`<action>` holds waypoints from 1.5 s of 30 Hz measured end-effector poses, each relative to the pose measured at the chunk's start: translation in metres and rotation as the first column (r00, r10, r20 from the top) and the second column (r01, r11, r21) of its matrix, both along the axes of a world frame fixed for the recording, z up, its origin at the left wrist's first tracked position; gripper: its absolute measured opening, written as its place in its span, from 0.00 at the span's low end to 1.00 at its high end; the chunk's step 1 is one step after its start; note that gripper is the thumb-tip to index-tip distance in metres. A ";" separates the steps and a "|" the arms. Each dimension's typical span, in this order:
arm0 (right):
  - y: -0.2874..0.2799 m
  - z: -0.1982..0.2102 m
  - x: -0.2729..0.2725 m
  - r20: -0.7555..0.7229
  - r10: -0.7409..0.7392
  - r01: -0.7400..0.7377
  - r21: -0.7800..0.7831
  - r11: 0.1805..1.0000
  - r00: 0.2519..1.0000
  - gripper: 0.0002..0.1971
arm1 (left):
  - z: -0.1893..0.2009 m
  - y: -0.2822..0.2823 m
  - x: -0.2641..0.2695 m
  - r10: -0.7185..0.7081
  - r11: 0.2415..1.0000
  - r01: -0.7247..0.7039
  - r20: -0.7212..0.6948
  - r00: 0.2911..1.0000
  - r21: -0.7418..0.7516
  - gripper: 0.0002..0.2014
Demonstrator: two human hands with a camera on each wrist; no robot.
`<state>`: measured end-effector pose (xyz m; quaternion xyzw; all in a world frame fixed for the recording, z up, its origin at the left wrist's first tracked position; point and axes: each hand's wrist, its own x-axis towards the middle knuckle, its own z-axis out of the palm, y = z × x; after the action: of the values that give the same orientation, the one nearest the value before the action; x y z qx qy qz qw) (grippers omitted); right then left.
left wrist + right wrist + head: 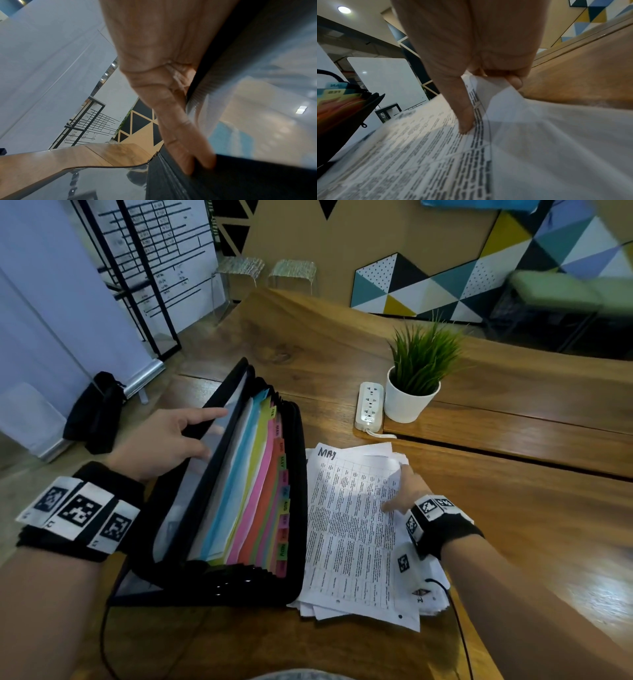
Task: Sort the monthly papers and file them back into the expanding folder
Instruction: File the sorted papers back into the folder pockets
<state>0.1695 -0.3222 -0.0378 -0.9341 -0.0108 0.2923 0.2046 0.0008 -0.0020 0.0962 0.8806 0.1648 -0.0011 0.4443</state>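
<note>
A black expanding folder (239, 491) stands open on the wooden table, showing coloured dividers with month tabs. My left hand (171, 440) grips its translucent front flap (191, 491) and holds it back to the left; in the left wrist view the fingers (171, 108) lie along the flap's black edge (257, 108). Right of the folder lies a loose pile of printed papers (349, 529), its top sheet marked "MAY". My right hand (407, 487) pinches that sheet's right edge, thumb on top and fingers curled beneath the lifted edge (489, 105). The JAN and FEB tabs (334, 89) show at the left.
A white potted plant (416, 378) and a white power strip (369, 405) stand behind the papers. Bare wooden table (513, 508) stretches to the right. A black bag (96, 412) sits on the floor at the left. A thin black cable (459, 628) trails from my right wrist.
</note>
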 end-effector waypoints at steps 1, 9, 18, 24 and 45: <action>0.000 0.000 0.001 -0.012 0.005 -0.005 -0.012 1.000 1.000 0.51 | 0.000 0.000 0.000 -0.002 1.000 0.002 0.000 1.000 0.005 0.37; -0.007 -0.005 -0.013 0.167 0.136 -0.089 -0.265 0.960 0.977 0.36 | -0.001 0.004 -0.002 -0.011 1.000 0.012 0.010 1.000 -0.014 0.35; -0.060 -0.007 -0.036 0.132 -0.326 0.297 0.200 0.934 0.936 0.11 | 0.001 0.008 -0.005 0.002 1.000 -0.001 0.008 1.000 -0.022 0.32; -0.077 -0.014 -0.058 0.203 -0.431 0.353 0.329 0.876 0.879 0.14 | -0.005 0.010 -0.004 0.013 0.999 -0.013 -0.001 1.000 -0.034 0.32; -0.059 -0.002 -0.034 0.160 -0.156 0.105 0.288 0.952 0.975 0.15 | -0.002 0.008 -0.003 0.010 0.999 -0.013 -0.050 0.999 -0.047 0.33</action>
<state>0.1360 -0.3808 -0.0393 -0.9174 -0.0081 0.1876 0.3508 -0.0018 0.0056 0.0944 0.8686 0.1808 -0.0242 0.4607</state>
